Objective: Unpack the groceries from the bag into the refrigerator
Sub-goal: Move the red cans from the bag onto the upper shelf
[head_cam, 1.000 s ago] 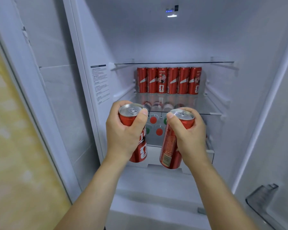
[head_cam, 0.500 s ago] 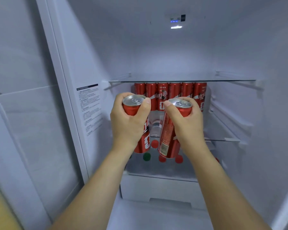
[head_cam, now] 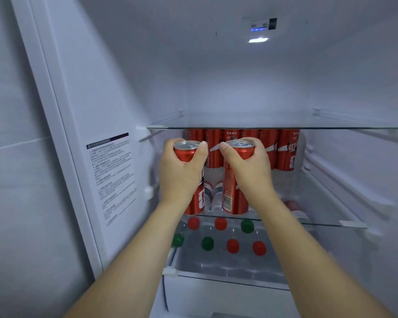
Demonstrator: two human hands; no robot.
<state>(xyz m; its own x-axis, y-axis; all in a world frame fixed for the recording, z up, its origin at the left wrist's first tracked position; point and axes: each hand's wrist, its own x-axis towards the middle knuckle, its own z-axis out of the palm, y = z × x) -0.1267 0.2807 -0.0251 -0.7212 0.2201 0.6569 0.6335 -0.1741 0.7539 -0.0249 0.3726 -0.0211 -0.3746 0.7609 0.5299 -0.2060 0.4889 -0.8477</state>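
Red cans: our left hand [head_cam: 180,173] grasps one tall aluminium can [head_cam: 194,198]; right hand [head_cam: 251,171] grasps another [head_cam: 233,191].
Row at 12 o'clock: red cans [head_cam: 285,150] on our glass shelf [head_cam: 331,216].

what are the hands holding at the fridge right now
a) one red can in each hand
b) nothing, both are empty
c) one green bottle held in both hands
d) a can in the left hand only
a: the left hand grips one red can and the right hand grips another red can.

Both forearms are bare to the frame edge, with no sleeves, and each hand [head_cam: 182,173] shows short-trimmed nails.
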